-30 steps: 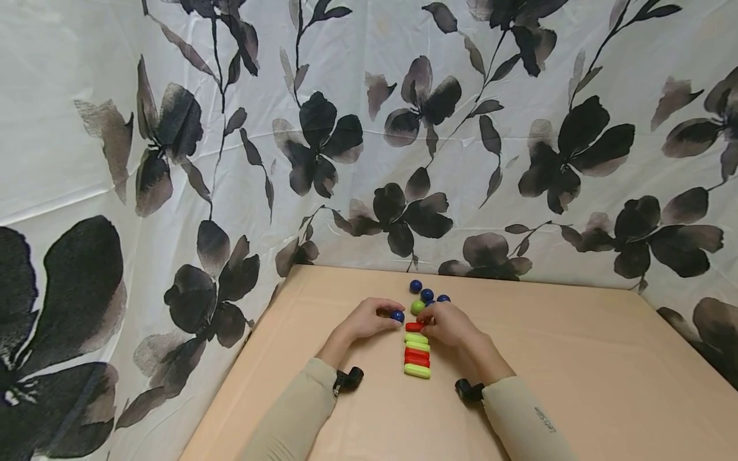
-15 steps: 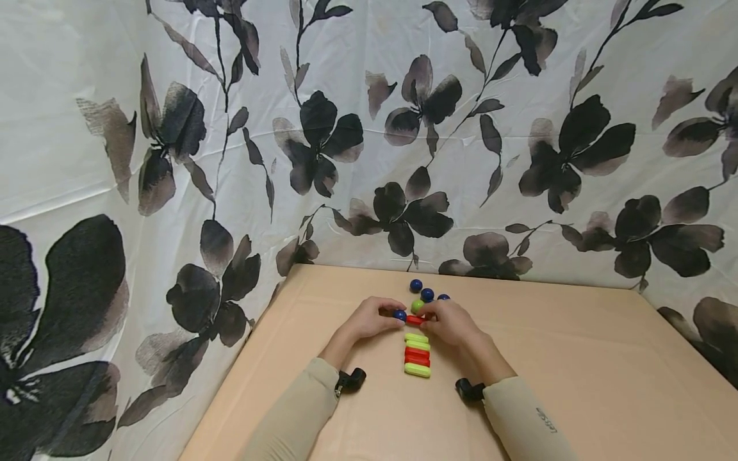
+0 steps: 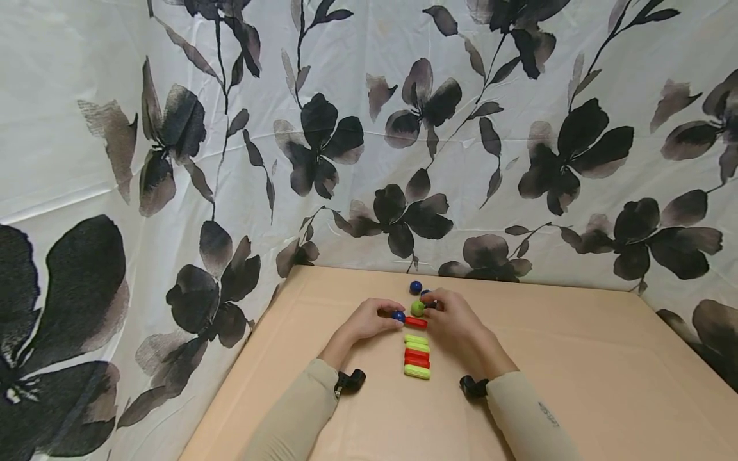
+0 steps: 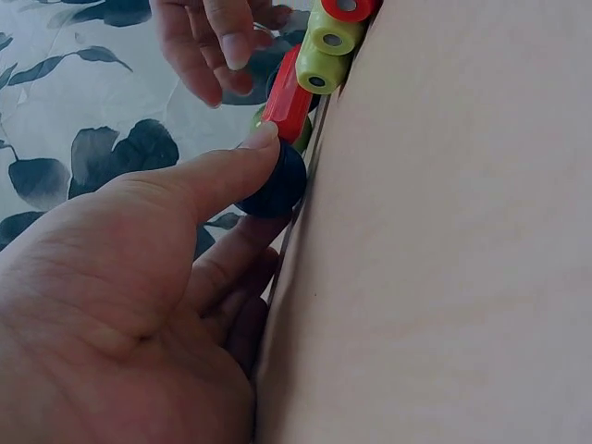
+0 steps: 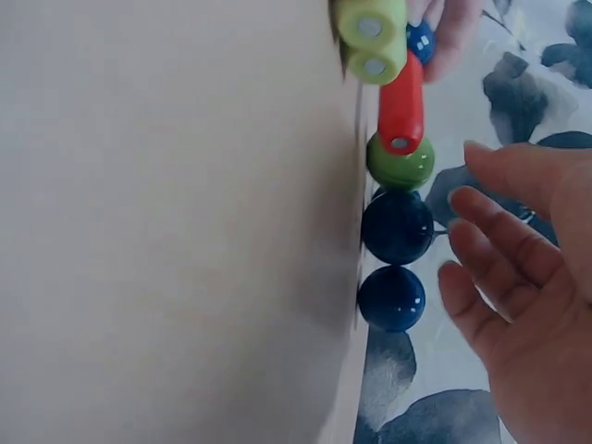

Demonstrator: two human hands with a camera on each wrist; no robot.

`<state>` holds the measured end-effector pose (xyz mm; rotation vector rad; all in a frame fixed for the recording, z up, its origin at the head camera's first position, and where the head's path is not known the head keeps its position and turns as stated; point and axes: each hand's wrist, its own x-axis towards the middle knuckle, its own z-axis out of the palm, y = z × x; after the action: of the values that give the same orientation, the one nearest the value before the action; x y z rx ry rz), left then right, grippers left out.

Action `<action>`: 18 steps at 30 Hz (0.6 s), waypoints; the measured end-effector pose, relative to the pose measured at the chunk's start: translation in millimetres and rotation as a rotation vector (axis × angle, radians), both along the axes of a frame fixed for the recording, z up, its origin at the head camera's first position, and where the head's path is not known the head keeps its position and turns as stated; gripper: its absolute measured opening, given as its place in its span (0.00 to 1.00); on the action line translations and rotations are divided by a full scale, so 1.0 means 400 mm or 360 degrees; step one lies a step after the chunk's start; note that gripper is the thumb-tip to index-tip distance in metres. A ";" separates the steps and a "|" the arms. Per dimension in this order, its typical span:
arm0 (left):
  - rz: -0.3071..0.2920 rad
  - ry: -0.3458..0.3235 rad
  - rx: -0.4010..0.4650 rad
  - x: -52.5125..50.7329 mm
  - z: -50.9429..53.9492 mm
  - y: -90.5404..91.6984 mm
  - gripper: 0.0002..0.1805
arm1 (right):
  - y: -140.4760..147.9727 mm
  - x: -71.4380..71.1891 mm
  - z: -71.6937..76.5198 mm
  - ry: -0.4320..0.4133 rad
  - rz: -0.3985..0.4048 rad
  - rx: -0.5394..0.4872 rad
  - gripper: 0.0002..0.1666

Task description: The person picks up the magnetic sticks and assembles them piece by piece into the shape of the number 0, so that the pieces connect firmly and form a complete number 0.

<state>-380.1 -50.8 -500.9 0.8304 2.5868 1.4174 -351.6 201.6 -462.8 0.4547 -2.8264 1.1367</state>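
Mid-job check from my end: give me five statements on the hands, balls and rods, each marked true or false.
1. The left hand pinches a blue ball. True.
2. The right hand grips the lone red rod. False: the right hand holds nothing, and its fingers are clear of the lone red rod.
3. A gap separates the lone red rod from the row of rods. True.
4. The green ball lies between the person and the row. False: the green ball is beyond the row, just past the lone red rod.
5. The rod in the row nearest the person is red. False: that rod is yellow-green.
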 end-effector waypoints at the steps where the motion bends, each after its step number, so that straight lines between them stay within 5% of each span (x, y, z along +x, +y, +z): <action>1: 0.0005 -0.0005 -0.0002 -0.002 -0.001 0.000 0.20 | 0.001 -0.007 0.001 0.0035 0.0013 0.0035 0.17; 8: 0.0024 -0.0037 0.0023 0.000 0.000 -0.003 0.20 | -0.001 -0.052 0.001 0.0221 0.0111 0.0371 0.22; 18: 0.0026 -0.0062 0.0036 0.000 -0.003 -0.001 0.19 | -0.018 -0.075 -0.005 0.0264 0.0206 0.0558 0.20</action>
<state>-379.9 -51.3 -502.2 0.7778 2.5595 1.4548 -381.6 194.3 -464.7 0.7259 -2.8831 0.5806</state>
